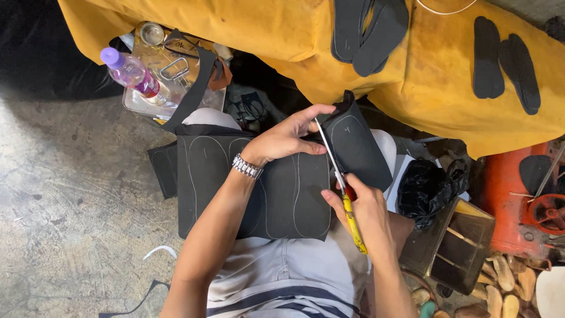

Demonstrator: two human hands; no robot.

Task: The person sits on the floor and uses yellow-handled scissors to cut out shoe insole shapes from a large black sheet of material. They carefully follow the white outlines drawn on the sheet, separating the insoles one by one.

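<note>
Two hands work at the middle of the frame: our left hand (288,138) pinches the black sheet (265,188) lying over our lap, and our right hand (362,215) is closed on yellow-handled scissors (341,185), blades biting along a chalked sole outline. We judge the raised flap could twist and pull the cut off its line, and our left fingertips (318,148) sit close to the blades.

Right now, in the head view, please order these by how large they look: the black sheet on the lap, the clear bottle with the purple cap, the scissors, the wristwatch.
1. black sheet
2. and 3. scissors and clear bottle: alike in length, and the scissors are partly hidden by the right hand, so unranked
4. wristwatch
</note>
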